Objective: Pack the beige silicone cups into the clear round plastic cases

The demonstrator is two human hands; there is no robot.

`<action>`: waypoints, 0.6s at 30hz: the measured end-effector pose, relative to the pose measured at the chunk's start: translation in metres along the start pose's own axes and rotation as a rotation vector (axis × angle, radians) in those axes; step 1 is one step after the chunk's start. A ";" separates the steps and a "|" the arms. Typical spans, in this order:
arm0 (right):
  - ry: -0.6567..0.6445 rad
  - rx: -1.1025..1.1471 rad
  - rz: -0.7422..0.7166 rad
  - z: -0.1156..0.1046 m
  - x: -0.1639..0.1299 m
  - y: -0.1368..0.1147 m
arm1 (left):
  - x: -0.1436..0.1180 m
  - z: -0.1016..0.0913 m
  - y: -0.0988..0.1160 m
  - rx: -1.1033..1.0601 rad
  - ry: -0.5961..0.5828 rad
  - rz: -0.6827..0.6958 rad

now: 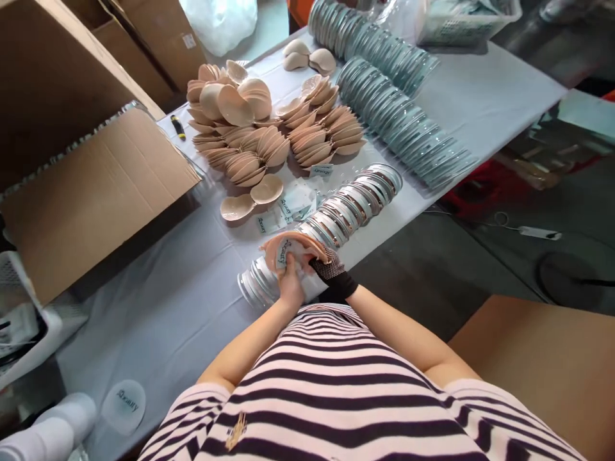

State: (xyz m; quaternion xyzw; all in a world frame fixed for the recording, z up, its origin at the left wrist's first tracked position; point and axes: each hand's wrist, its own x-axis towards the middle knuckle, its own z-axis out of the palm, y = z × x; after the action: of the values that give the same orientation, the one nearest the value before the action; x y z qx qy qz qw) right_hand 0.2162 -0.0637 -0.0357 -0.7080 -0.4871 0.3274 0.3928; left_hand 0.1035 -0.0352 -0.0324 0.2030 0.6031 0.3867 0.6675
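Observation:
My left hand (289,282) and my right hand (323,266), which wears a black mesh glove, together hold a beige cup-shaped pad (293,244) with a small white printed label (282,253) against it. They hover just above the near end of a long row of round clear lids (336,221) lying on the white table (182,301). Two loose beige pads (250,198) rest a little farther back. Small printed labels (293,208) lie beside them.
Heaps of beige pads (269,128) fill the table's far middle. Rows of pale green round lids (408,121) run along the right. An open cardboard box (91,192) stands at the left. A round labelled lid (123,404) lies near the front edge.

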 end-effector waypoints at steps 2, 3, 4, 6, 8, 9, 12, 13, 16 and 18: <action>0.017 0.127 -0.012 0.000 -0.014 0.006 | -0.001 -0.022 -0.013 0.123 -0.039 -0.015; 0.021 0.143 -0.026 -0.001 -0.023 0.009 | -0.001 -0.033 -0.017 0.218 -0.100 -0.020; 0.027 0.125 -0.039 -0.003 -0.034 0.011 | 0.000 -0.042 -0.019 0.338 -0.199 -0.013; 0.078 0.037 -0.067 -0.009 -0.055 0.017 | 0.005 -0.055 -0.015 0.593 -0.446 0.029; 0.207 -0.080 -0.038 -0.017 -0.074 0.024 | 0.015 -0.057 -0.001 0.737 -0.639 0.079; 0.294 -0.136 0.013 -0.022 -0.081 0.028 | 0.023 -0.053 0.009 0.780 -0.696 0.134; 0.525 -0.283 0.215 -0.034 -0.092 0.040 | 0.052 -0.023 0.039 0.901 -0.801 0.436; 0.577 -0.319 0.265 -0.037 -0.092 0.043 | 0.062 -0.010 0.045 0.927 -0.837 0.495; 0.671 -0.365 0.327 -0.040 -0.087 0.051 | 0.085 0.027 0.051 1.091 -0.966 0.632; 0.698 -0.350 0.317 -0.036 -0.083 0.055 | 0.094 0.041 0.045 1.198 -1.029 0.681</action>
State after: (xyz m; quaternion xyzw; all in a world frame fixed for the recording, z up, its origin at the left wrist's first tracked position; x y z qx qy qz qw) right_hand 0.2448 -0.1625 -0.0599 -0.8986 -0.2582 0.0367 0.3529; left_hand 0.1279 0.0718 -0.0524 0.8411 0.2342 0.0422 0.4858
